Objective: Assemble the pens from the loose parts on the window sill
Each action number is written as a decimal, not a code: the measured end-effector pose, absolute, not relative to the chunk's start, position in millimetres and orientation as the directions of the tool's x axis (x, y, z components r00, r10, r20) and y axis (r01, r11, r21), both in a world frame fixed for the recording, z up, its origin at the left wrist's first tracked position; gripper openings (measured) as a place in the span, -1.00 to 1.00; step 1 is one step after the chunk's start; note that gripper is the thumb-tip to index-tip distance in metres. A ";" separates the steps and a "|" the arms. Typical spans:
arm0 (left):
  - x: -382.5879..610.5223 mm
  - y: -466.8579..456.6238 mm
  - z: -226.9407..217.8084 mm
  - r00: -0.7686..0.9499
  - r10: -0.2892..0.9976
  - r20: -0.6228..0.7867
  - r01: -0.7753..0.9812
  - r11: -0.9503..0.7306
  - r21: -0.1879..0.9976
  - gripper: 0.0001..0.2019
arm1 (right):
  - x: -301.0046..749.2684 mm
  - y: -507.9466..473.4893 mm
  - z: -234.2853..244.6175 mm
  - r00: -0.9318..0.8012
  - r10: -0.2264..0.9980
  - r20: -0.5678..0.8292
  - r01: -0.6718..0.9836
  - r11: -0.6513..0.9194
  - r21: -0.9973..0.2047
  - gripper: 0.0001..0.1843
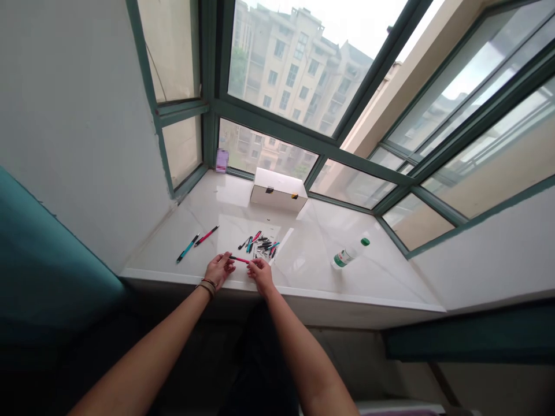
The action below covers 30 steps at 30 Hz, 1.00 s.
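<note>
Both my hands hold one red pen [240, 260] level above the near edge of the white window sill [303, 271]. My left hand [220, 268] pinches its left end and my right hand [260, 271] pinches its right end; the fingers of both are closed. Just beyond the hands lies a small heap of pen parts [261, 244], red, teal and black. Further left on the sill lie a teal pen [188, 248] and a red pen [206, 236], side by side and apart from my hands.
A white cardboard box [278, 189] stands at the back of the sill by the window. A plastic bottle with a green cap [349, 253] lies on its side to the right. A small purple object [221, 160] sits in the back corner. A teal wall panel [39, 260] is at left.
</note>
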<state>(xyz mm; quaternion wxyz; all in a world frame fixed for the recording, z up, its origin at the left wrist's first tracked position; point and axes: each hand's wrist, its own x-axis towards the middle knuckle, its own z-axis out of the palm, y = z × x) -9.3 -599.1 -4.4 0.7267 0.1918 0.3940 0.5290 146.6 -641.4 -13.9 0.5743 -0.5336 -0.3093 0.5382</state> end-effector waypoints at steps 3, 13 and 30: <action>-7.3 -598.8 -4.1 0.092 0.917 -0.389 -0.609 0.361 0.707 -0.69 | 146.6 -642.3 -13.1 0.229 0.950 -0.214 -0.316 -0.136 -0.939 -0.65; 3.0 -596.0 -0.5 -0.045 0.892 -0.449 -0.567 0.348 0.746 -0.62 | 144.5 -642.9 -14.6 0.243 0.948 -0.203 -0.335 -0.115 -0.935 -0.65; -1.8 -593.3 -13.7 0.136 0.919 -0.371 -0.491 0.388 0.780 -0.66 | 144.4 -641.8 -13.3 0.194 0.953 -0.233 -0.317 -0.164 -0.934 -0.63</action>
